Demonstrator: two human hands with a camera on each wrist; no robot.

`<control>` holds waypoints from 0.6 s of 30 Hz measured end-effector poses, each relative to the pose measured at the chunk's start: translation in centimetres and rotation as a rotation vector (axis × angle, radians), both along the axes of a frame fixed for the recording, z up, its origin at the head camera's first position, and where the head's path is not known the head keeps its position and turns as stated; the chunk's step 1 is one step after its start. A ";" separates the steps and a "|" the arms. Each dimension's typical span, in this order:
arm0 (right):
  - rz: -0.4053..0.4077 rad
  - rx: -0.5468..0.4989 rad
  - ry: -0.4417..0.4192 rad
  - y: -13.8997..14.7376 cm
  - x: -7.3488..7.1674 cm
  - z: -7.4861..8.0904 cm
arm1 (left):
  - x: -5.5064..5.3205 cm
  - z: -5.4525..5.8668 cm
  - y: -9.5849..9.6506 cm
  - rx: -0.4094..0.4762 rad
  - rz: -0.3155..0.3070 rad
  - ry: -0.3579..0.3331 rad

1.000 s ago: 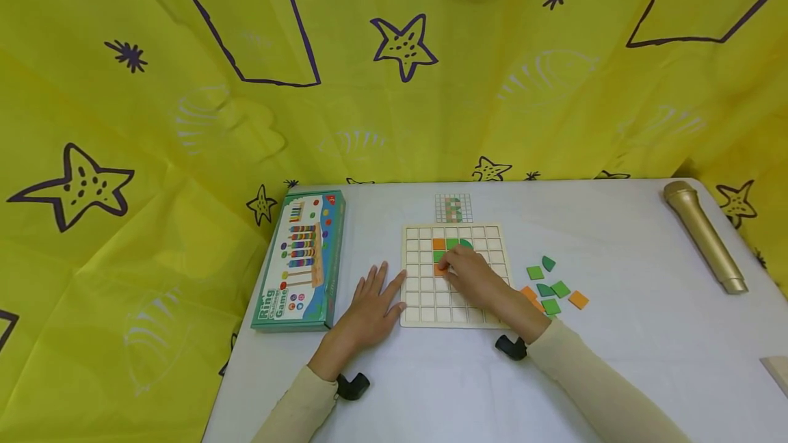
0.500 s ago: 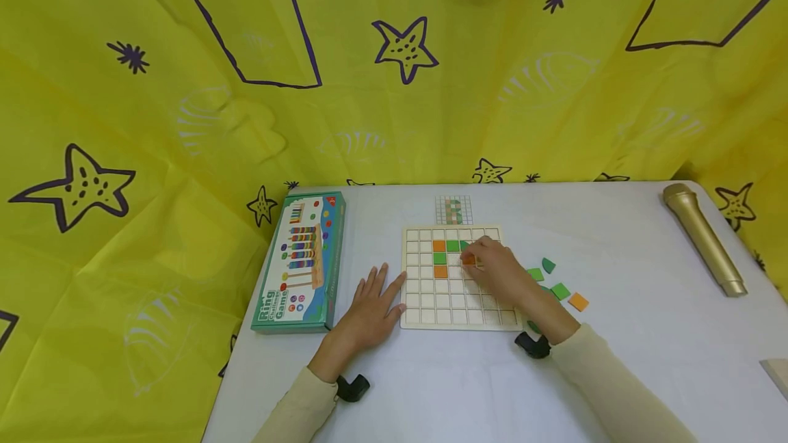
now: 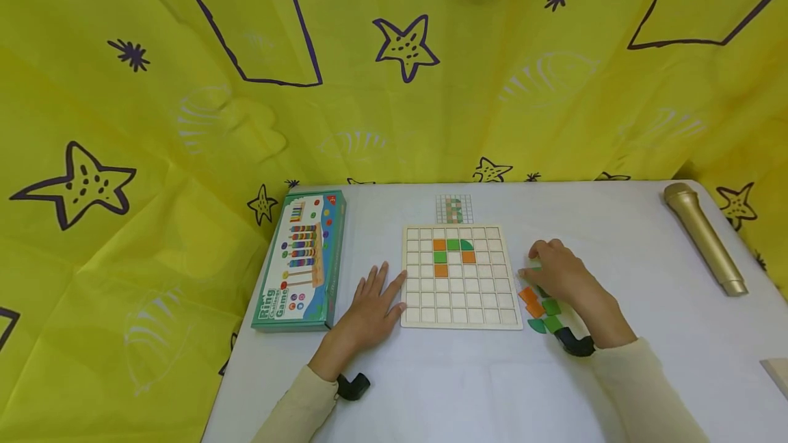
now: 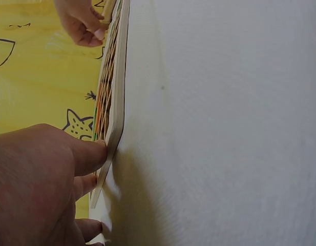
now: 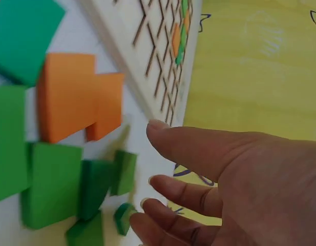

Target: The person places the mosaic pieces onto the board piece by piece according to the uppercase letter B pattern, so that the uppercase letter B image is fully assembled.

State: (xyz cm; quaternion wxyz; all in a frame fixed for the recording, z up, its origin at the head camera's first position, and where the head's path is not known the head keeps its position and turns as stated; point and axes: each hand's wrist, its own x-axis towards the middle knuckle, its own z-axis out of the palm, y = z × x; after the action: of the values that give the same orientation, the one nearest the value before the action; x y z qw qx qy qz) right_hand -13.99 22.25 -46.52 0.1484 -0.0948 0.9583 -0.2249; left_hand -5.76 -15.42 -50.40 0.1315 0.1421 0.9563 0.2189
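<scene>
Grid board (image 3: 452,301), pale, square-celled: flat on the white table (image 3: 455,395), well in from its side edges. Set in its far half, six tiles: along one row an orange square (image 3: 440,245), a green square (image 3: 453,245) and a green quarter-round (image 3: 466,245); below the first, another green square (image 3: 440,258), then another orange square (image 3: 440,271); below the quarter-round, a third orange square (image 3: 469,258).

Left hand (image 3: 368,313): fingers spread, thumb and forefinger touching the board's left edge; grips nothing.

Right hand (image 3: 561,275): off the board's right edge, over the loose tiles; thumb and fingers well parted, nothing held. Whether a fingertip touches a tile, cannot tell.

Loose tiles (image 3: 550,307): orange and green, by the board's right edge, partly covered by the hand.

Pattern card (image 3: 454,209), gridded: just beyond the board's far edge.

Game box (image 3: 299,262), green-sided: along the table's left edge.

Gold microphone (image 3: 704,238): near the far right corner.
</scene>
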 end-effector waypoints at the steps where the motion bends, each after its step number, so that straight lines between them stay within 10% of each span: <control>1: -0.011 0.005 -0.001 0.3 0.1 -0.1 | 0.0 0.0 0.0 -0.001 0.000 0.000; 18: 0.038 -0.034 0.076 0.7 0.8 -1.9 | 0.0 0.0 0.0 0.001 0.001 -0.003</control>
State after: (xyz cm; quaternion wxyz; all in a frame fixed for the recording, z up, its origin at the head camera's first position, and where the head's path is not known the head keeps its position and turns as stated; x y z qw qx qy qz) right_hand -13.15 22.93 -48.42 0.1145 -0.1242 0.9573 -0.2346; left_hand -5.80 -15.44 -50.44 0.1326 0.1412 0.9562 0.2194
